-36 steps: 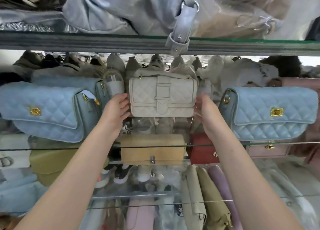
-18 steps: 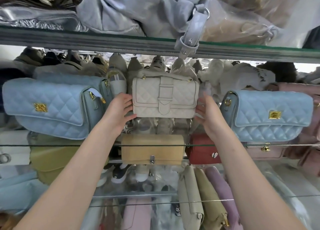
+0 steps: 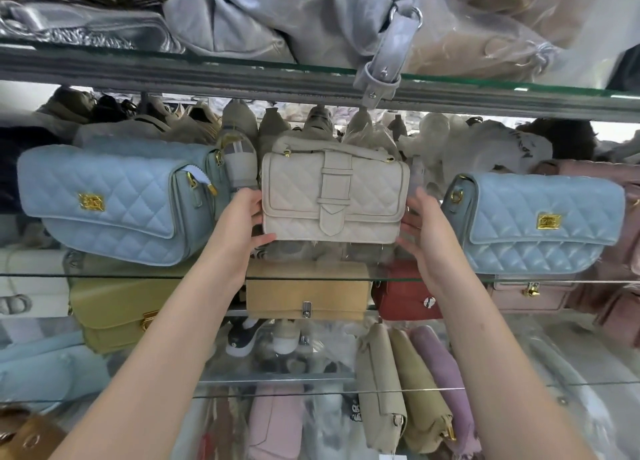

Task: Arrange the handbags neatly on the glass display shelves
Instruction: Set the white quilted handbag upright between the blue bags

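Both hands are on the cream quilted handbag (image 3: 334, 199), which sits upright in the middle of the glass shelf (image 3: 121, 275), front flap and buckle strap facing out. The left hand (image 3: 239, 222) grips its left end, thumb hooked under the bottom corner. The right hand (image 3: 424, 232) is at the right end with fingers spread loosely, touching the lower corner; can't tell how firmly it's gripping. A light blue quilted bag (image 3: 114, 203) sits to the left and a matching blue bag (image 3: 540, 220) to the right, both with gold clasps. Below, a tan clutch (image 3: 306, 291) and a red bag (image 3: 401, 298) sit side by side.
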